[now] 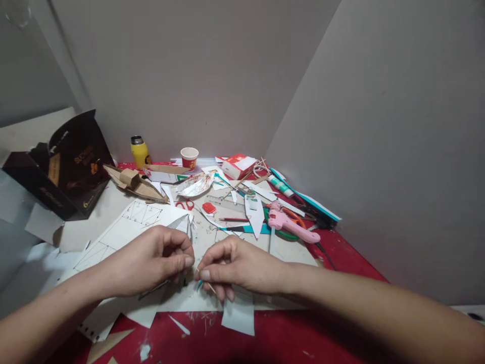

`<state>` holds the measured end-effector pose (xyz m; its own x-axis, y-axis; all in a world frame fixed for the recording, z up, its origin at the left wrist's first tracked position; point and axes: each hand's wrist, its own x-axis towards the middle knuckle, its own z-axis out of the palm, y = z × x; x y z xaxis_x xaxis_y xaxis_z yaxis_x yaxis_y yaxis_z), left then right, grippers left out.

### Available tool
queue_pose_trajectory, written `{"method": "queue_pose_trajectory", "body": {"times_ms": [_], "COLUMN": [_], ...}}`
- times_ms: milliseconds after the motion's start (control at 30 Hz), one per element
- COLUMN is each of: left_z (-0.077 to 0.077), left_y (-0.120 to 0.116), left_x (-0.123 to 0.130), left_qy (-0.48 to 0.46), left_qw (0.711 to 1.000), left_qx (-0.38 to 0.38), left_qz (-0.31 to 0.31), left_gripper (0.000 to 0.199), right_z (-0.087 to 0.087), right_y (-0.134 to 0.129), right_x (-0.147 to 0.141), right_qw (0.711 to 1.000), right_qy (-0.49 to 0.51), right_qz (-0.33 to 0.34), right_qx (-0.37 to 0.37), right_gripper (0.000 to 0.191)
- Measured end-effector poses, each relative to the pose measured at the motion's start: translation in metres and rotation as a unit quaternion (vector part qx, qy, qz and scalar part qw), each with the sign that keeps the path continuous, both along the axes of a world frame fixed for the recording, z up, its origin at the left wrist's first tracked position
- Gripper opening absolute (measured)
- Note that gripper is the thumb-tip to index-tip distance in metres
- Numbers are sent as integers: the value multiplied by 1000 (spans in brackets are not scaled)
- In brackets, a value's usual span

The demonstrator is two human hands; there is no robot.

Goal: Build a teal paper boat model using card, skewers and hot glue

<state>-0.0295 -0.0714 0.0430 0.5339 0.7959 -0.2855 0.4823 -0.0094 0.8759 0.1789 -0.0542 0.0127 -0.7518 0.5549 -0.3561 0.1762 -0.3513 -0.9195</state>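
My left hand (162, 260) is closed, fingers curled and thumb pressed to the index finger. A folded grey-white paper piece (182, 222) sticks out above it, and its dark edge shows below. Most of that piece is hidden by the hand. Just to the right, my right hand (227, 265) pinches a thin wooden stick (211, 287) between thumb and fingers. A small blue tip (199, 284) shows beside the stick. The two hands almost touch over the pale work board. Under my right hand a white paper strip (238, 316) hangs over the board's front edge.
A pink hot glue gun (288, 222) lies right, near red-handled scissors (185, 204), a pencil (235, 219) and a blue-black cutter (250, 229). Behind stand a paper cup (189, 158), yellow bottle (140, 152) and cardboard boat (134, 184). A dark box (71, 172) stands left, by drawn sheets (125, 227).
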Motion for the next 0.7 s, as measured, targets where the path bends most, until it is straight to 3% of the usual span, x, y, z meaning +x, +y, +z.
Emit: {"method": "queue_pose_trajectory", "body": {"times_ms": [167, 700], "left_z": [1, -10], "left_y": [-4, -26], "left_x": [6, 12], "left_qy": [38, 143], "left_qw": [997, 972], "left_qx": [65, 173], "left_qz": [-23, -76], "left_gripper": [10, 20], "right_z": [1, -7], "right_y": [-2, -18], "right_x": [1, 7], "right_qw": [1000, 998], "right_qy": [1, -46], "right_qz": [11, 25], "right_qx": [8, 31], "right_gripper": [32, 16]}}
